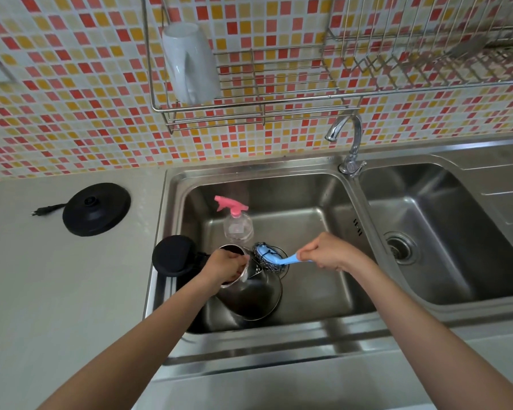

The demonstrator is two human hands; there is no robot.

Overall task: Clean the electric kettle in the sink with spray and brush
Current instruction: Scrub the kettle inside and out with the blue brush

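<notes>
A steel electric kettle (251, 294) stands in the left basin of the sink (308, 179), with its black lid (174, 255) hinged open to the left. My left hand (224, 266) grips the kettle's top rim. My right hand (328, 251) holds the blue handle of a brush (274, 257) whose steel-wool head rests against the kettle's upper side near the spout. A clear spray bottle (237, 226) with a pink trigger stands in the basin just behind the kettle.
The kettle's black base (97, 208) with its cord lies on the counter at left. The tap (351, 143) stands between the two basins. The right basin (427, 232) holds only its drain. A wire rack (249, 93) with a white cup hangs on the tiled wall.
</notes>
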